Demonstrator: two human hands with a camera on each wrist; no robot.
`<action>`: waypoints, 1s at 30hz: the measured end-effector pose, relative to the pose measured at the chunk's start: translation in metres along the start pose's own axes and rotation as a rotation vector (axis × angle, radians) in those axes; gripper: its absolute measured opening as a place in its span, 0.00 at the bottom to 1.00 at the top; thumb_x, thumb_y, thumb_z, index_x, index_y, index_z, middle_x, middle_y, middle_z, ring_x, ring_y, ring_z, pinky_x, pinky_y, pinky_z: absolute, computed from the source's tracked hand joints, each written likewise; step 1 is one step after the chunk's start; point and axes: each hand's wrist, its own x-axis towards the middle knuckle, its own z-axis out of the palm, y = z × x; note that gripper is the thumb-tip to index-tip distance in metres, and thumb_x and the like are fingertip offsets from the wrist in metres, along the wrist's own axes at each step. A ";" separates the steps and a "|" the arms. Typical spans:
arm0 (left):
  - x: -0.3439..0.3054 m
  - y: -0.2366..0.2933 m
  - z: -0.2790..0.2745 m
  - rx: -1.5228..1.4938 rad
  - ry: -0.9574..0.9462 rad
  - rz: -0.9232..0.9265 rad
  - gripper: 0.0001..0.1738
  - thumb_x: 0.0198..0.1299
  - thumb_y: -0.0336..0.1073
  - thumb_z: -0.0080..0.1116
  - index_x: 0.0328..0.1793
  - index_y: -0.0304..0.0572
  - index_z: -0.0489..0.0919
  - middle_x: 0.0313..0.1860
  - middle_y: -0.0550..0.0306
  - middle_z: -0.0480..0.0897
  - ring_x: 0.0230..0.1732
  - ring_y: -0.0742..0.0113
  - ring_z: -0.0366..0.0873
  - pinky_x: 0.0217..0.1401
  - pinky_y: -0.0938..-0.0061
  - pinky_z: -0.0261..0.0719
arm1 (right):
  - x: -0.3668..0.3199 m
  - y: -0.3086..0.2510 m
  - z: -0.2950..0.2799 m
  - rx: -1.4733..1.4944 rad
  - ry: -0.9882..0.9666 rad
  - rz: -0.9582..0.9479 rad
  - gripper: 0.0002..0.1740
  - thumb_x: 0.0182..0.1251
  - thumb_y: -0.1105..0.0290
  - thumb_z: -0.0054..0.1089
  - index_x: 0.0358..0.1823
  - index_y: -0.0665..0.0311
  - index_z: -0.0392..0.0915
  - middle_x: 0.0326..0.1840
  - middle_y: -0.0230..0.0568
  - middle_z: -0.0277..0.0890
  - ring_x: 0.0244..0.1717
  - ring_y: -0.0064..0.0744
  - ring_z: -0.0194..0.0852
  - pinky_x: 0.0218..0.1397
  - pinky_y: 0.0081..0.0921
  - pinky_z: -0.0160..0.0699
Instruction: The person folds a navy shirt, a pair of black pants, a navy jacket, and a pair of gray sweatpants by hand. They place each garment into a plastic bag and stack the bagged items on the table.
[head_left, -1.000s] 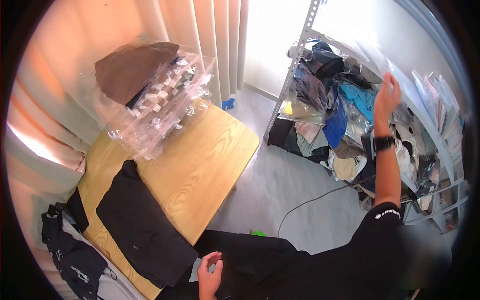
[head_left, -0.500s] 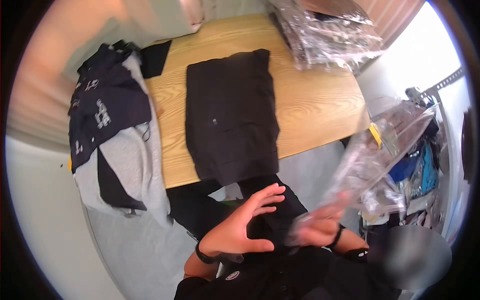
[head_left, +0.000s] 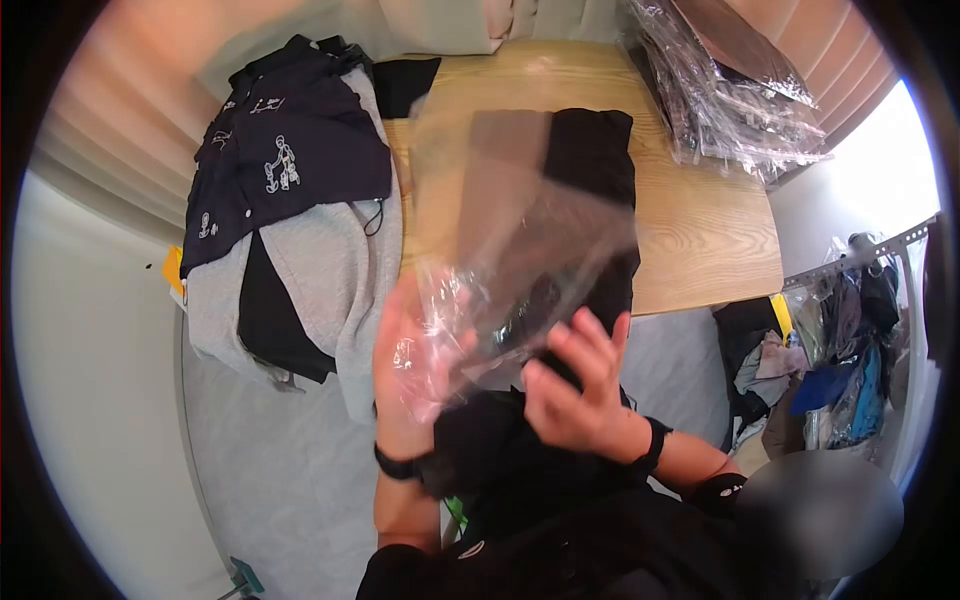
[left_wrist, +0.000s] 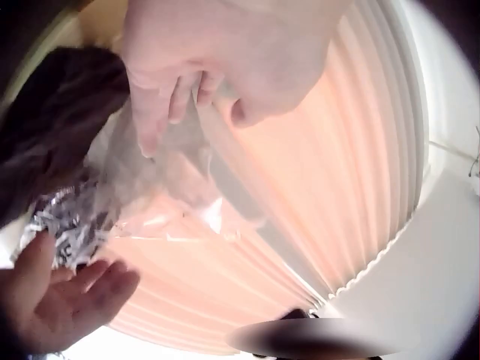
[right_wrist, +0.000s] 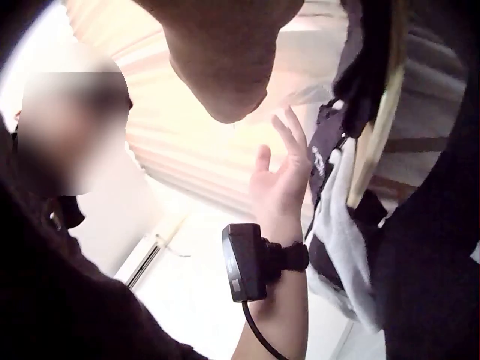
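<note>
A clear plastic bag (head_left: 520,240) hangs in the air in front of me, over the near edge of the wooden table (head_left: 700,240). My left hand (head_left: 400,340) is behind the bag's lower left corner and pinches the film between thumb and fingers (left_wrist: 176,101). Just right of the bag's lower edge is my right hand (head_left: 580,385), fingers spread, with nothing in it; the left wrist view shows its bare palm (left_wrist: 67,300). A folded black garment (head_left: 595,160) lies on the table, partly hidden behind the bag.
A navy printed garment (head_left: 290,150) and a grey one (head_left: 320,270) are heaped left of the table. A stack of bagged clothes (head_left: 740,90) sits on the table's far right corner. A metal rack (head_left: 850,330) stuffed with clothes stands at the right.
My right hand took a clear bag from the rack and swung it over in front of me. The bag now hangs at my left hand, and my right hand has let go.
</note>
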 end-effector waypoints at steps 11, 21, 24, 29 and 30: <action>0.050 -0.050 -0.022 -0.036 0.140 -0.148 0.32 0.66 0.30 0.47 0.75 0.32 0.52 0.69 0.43 0.64 0.70 0.57 0.61 0.72 0.64 0.58 | 0.003 0.113 -0.021 0.829 0.294 1.170 0.37 0.57 0.78 0.60 0.68 0.71 0.54 0.69 0.53 0.55 0.70 0.43 0.55 0.69 0.34 0.59; 0.015 -0.055 0.021 0.147 0.042 -0.336 0.32 0.58 0.26 0.60 0.68 0.33 0.62 0.59 0.53 0.74 0.60 0.66 0.72 0.64 0.72 0.68 | 0.011 0.103 -0.051 1.122 -0.306 1.491 0.29 0.57 0.76 0.63 0.61 0.71 0.67 0.52 0.43 0.75 0.48 0.31 0.77 0.52 0.27 0.77; -0.010 -0.067 0.045 0.372 -0.083 -0.288 0.31 0.56 0.27 0.64 0.64 0.33 0.62 0.56 0.54 0.74 0.56 0.66 0.74 0.56 0.73 0.75 | 0.011 0.070 -0.063 1.214 -0.442 1.384 0.34 0.59 0.72 0.65 0.66 0.71 0.61 0.60 0.41 0.70 0.59 0.29 0.69 0.59 0.27 0.71; -0.035 -0.070 0.070 0.490 -0.585 -0.570 0.42 0.57 0.27 0.63 0.73 0.39 0.50 0.53 0.53 0.71 0.49 0.69 0.76 0.48 0.75 0.80 | -0.004 0.046 -0.074 1.037 -0.669 1.157 0.29 0.56 0.72 0.69 0.58 0.69 0.66 0.49 0.37 0.72 0.52 0.23 0.69 0.53 0.27 0.72; -0.036 -0.064 0.071 0.455 -0.637 -0.630 0.41 0.58 0.28 0.61 0.74 0.38 0.52 0.50 0.52 0.74 0.48 0.67 0.78 0.50 0.75 0.80 | -0.015 0.049 -0.078 1.052 -0.670 1.207 0.30 0.56 0.72 0.68 0.59 0.70 0.66 0.50 0.39 0.72 0.53 0.24 0.69 0.54 0.26 0.72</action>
